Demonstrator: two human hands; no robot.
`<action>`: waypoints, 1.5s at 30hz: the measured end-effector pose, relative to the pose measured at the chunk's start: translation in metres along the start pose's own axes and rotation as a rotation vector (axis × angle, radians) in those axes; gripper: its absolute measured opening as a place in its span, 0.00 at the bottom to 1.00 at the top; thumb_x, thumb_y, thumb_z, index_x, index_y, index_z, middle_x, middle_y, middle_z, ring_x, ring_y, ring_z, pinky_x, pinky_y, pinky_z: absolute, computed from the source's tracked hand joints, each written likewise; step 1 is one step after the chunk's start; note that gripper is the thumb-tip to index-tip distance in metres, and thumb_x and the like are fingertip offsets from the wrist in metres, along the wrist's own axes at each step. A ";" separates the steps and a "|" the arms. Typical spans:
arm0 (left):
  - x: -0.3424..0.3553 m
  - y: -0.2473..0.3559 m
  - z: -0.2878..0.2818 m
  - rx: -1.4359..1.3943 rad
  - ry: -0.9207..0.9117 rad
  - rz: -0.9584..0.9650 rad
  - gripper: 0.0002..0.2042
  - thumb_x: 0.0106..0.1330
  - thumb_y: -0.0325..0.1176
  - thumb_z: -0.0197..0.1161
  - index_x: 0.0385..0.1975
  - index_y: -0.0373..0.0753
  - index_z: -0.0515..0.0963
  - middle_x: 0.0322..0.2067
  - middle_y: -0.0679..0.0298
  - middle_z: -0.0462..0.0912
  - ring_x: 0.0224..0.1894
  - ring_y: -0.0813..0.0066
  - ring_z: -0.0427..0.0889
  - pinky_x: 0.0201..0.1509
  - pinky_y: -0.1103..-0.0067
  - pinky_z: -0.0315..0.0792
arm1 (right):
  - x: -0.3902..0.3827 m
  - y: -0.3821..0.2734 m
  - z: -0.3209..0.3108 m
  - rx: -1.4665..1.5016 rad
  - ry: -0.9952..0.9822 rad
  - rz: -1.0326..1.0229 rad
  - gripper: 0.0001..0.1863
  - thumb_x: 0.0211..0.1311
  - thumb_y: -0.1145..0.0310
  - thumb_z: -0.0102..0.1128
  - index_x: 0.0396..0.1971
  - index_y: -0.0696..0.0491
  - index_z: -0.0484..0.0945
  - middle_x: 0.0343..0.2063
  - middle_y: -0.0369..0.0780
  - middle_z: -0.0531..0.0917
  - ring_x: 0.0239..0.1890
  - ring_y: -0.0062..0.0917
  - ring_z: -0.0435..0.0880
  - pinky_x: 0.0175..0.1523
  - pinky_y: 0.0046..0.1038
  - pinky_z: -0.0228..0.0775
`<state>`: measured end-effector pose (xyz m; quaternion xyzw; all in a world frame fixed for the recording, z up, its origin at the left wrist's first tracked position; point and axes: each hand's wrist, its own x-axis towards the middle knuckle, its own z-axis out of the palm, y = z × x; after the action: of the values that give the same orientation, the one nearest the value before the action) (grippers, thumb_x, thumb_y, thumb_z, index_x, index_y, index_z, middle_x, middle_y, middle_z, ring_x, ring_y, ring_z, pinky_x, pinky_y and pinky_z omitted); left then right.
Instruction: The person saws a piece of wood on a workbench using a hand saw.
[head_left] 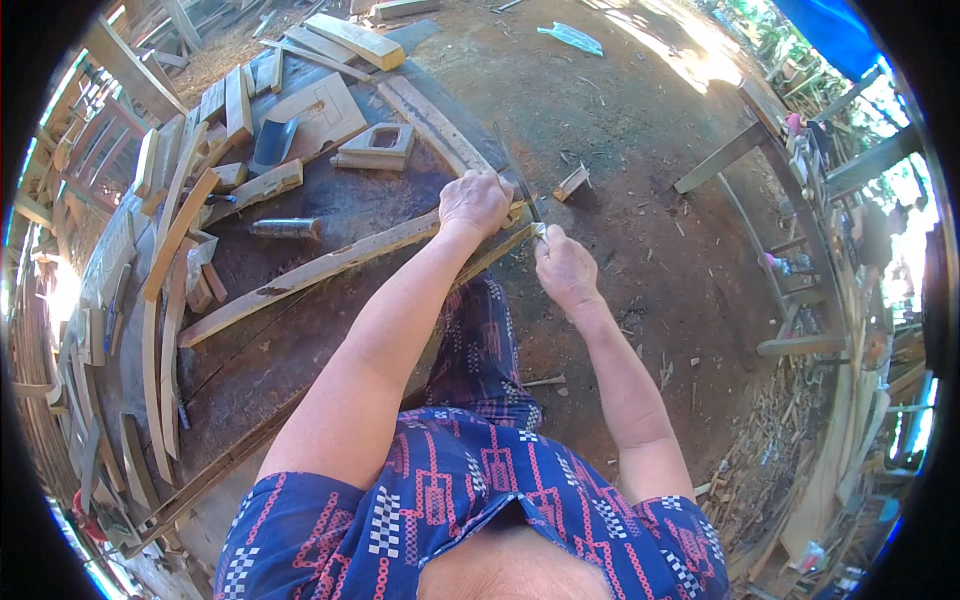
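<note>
My left hand (476,203) is closed over the end of a long wooden strip (325,268), pressing it down at the right edge of the dark workbench (262,335). The strip lies slantwise across the bench and sticks out a little past my fingers. In my right hand (567,270) is the light-coloured handle of a handsaw, gripped just off the bench edge. The narrow saw blade (525,184) points away from me, close beside the strip's end. Whether its teeth sit in the wood is too small to tell. My left fingertips are partly hidden.
A plank (432,122), a wooden block with a hole (376,147), a metal cylinder (286,229) and several loose boards lie on the bench. On the dirt floor are a small wood offcut (572,183) and a plastic bag (571,39). A wooden frame (800,230) stands at the right.
</note>
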<state>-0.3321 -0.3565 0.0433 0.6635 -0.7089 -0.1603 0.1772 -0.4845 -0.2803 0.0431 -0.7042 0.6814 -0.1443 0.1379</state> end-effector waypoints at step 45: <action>0.004 -0.008 0.021 -0.024 0.017 0.053 0.12 0.60 0.39 0.52 0.30 0.44 0.83 0.36 0.61 0.82 0.43 0.65 0.80 0.43 0.69 0.73 | -0.066 0.057 0.008 0.075 -0.108 -0.048 0.14 0.66 0.65 0.45 0.45 0.57 0.72 0.37 0.54 0.79 0.42 0.51 0.77 0.43 0.45 0.65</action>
<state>-0.3348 -0.3611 0.0208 0.6438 -0.7227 -0.1585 0.1952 -0.5354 -0.2157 0.0124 -0.7214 0.6500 -0.1348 0.1973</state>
